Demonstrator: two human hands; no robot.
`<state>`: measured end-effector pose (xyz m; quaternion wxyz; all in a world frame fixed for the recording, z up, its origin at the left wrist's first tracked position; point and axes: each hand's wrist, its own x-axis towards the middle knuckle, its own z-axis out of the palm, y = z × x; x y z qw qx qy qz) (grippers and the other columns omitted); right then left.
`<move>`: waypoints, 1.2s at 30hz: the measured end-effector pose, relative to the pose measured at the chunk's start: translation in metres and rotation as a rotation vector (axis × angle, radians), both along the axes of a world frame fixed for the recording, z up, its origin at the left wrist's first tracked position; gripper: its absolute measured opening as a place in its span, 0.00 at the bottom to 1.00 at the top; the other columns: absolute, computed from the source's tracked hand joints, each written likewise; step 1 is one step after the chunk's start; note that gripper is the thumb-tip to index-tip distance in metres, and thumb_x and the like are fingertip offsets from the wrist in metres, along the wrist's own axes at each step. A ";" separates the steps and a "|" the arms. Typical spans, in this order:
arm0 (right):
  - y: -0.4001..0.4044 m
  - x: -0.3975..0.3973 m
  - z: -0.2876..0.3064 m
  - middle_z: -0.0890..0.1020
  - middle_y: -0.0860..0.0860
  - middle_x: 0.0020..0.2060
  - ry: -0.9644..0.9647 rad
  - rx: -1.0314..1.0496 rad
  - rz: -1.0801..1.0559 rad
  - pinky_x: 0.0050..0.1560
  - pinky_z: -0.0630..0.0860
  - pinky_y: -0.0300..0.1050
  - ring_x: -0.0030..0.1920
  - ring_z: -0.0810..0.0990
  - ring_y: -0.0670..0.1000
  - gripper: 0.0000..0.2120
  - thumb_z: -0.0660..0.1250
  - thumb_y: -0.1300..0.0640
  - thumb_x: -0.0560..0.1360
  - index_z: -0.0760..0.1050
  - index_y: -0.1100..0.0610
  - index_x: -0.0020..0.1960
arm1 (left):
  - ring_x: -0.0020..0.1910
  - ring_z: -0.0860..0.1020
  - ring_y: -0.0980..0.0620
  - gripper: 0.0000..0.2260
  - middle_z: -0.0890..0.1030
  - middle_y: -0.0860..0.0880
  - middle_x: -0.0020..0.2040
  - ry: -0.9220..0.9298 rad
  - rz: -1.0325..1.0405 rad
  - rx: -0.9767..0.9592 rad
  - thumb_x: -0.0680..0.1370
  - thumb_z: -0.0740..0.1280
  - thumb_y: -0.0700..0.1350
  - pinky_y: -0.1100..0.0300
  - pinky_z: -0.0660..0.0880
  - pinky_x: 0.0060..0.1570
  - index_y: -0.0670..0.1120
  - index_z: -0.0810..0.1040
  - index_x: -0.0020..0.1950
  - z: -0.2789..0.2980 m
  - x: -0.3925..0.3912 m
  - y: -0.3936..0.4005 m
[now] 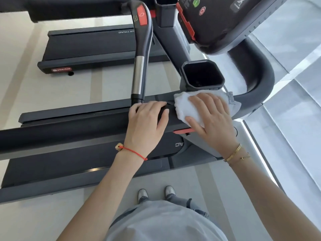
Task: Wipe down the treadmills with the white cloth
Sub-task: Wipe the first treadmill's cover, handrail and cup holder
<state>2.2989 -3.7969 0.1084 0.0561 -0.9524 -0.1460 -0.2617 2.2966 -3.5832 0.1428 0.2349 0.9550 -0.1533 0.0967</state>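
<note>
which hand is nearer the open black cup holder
Right. The right hand lies flat on the white cloth directly below the cup holder. The left hand grips the dark handrail farther left, near the base of the chrome-banded handle.

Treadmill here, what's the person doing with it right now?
A person stands beside the near treadmill and is wiping it. The right hand lies flat on the white cloth, pressing it on the dark side rail just below the cup holder. The left hand grips the same rail next to the cloth, near the foot of the handlebar. A second treadmill stands beyond, untouched at this moment.
</note>
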 end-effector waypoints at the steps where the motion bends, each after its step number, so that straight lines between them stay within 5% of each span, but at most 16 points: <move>1: 0.000 0.001 0.000 0.74 0.54 0.62 -0.001 0.013 0.009 0.68 0.62 0.52 0.64 0.70 0.57 0.24 0.54 0.40 0.81 0.70 0.56 0.68 | 0.58 0.78 0.53 0.14 0.82 0.53 0.58 -0.004 0.007 0.007 0.83 0.57 0.49 0.53 0.63 0.68 0.47 0.78 0.63 -0.001 0.001 -0.006; 19: -0.026 0.007 0.010 0.71 0.53 0.67 0.120 -0.091 0.259 0.70 0.59 0.52 0.67 0.68 0.57 0.27 0.55 0.41 0.81 0.62 0.53 0.75 | 0.48 0.79 0.53 0.14 0.83 0.57 0.49 -0.162 0.181 0.081 0.83 0.55 0.47 0.53 0.63 0.63 0.51 0.81 0.56 -0.012 0.003 -0.029; 28: -0.006 0.013 0.026 0.74 0.53 0.61 0.165 -0.178 0.265 0.62 0.66 0.52 0.58 0.73 0.56 0.26 0.51 0.41 0.82 0.63 0.54 0.74 | 0.57 0.78 0.49 0.10 0.82 0.50 0.54 -0.127 0.152 -0.047 0.81 0.63 0.45 0.52 0.67 0.64 0.45 0.80 0.58 -0.009 -0.001 -0.010; 36: 0.065 0.025 0.038 0.77 0.51 0.53 0.335 -0.309 0.222 0.53 0.69 0.51 0.47 0.75 0.55 0.30 0.39 0.36 0.80 0.65 0.51 0.71 | 0.53 0.80 0.47 0.08 0.83 0.49 0.52 -0.104 0.221 -0.017 0.80 0.65 0.44 0.52 0.67 0.61 0.45 0.81 0.56 -0.005 -0.011 0.050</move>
